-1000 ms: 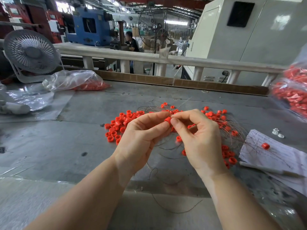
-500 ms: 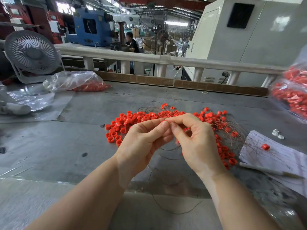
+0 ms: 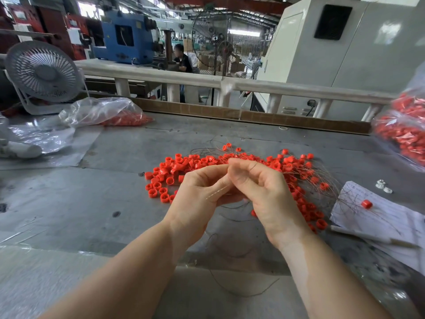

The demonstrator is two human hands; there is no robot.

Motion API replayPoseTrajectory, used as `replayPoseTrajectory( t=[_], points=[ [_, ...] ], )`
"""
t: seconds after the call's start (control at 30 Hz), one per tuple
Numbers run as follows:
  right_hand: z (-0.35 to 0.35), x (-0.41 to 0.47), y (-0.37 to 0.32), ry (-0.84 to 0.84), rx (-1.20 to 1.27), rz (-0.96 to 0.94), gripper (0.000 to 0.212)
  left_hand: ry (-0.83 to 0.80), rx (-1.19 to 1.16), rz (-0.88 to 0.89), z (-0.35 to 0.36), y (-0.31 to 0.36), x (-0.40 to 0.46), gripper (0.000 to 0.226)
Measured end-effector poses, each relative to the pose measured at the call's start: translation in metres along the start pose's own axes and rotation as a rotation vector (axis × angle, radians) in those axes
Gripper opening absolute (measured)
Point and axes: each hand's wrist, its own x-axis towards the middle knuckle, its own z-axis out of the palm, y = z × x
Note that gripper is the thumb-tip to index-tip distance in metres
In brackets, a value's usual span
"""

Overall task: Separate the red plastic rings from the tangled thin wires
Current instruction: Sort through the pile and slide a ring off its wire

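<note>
Plastic rings and fine wire on a dull grey bench

The rings [image 3: 174,168] are smooth orange-red plastic with a slight sheen; the wires [image 3: 322,178] look like thin bare metal. The bench [image 3: 115,203] is matt, scuffed and stained. The bags [image 3: 101,111] are glossy clear film, the paper [image 3: 379,215] matt white.

I look across a grey, scuffed worktable [image 3: 119,203] bounded at its far edge by a brown cardboard strip [image 3: 230,112] and a white railing [image 3: 276,87] on short posts. Beyond the railing I see a factory hall: a blue machine [image 3: 124,35] at left, a large pale cabinet [image 3: 345,54] at right, a tall pedestal fan [image 3: 224,46] between them, and a seated person [image 3: 182,59]. A small white desk fan [image 3: 42,73] stands at the table's far left; daylight enters through high windows under red roof beams [image 3: 230,2].
</note>
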Motion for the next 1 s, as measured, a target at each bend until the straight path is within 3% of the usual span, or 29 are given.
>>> replayPoseTrajectory(
  t=[0.1, 0.17, 0.67, 0.87, 1.0],
  points=[
    [0.002, 0.001, 0.002, -0.024, -0.002, -0.063, 0.02, -0.007, 0.037, 0.032, 0.004, -0.001, -0.002, 0.017],
    [0.002, 0.001, 0.004, -0.027, 0.016, -0.088, 0.014, -0.006, 0.071, 0.044, 0.004, -0.001, -0.003, 0.017],
    [0.004, -0.001, 0.001, -0.025, 0.114, -0.043, 0.007, 0.044, 0.258, 0.098, 0.006, -0.002, -0.004, 0.019],
    [0.004, -0.001, -0.004, -0.011, 0.231, 0.018, 0.032, -0.011, 0.004, -0.087, 0.002, 0.008, -0.002, 0.028],
    [-0.003, 0.002, -0.005, 0.016, 0.277, 0.072, 0.034, -0.011, -0.091, -0.153, 0.001, 0.012, -0.001, 0.04]
  ],
)
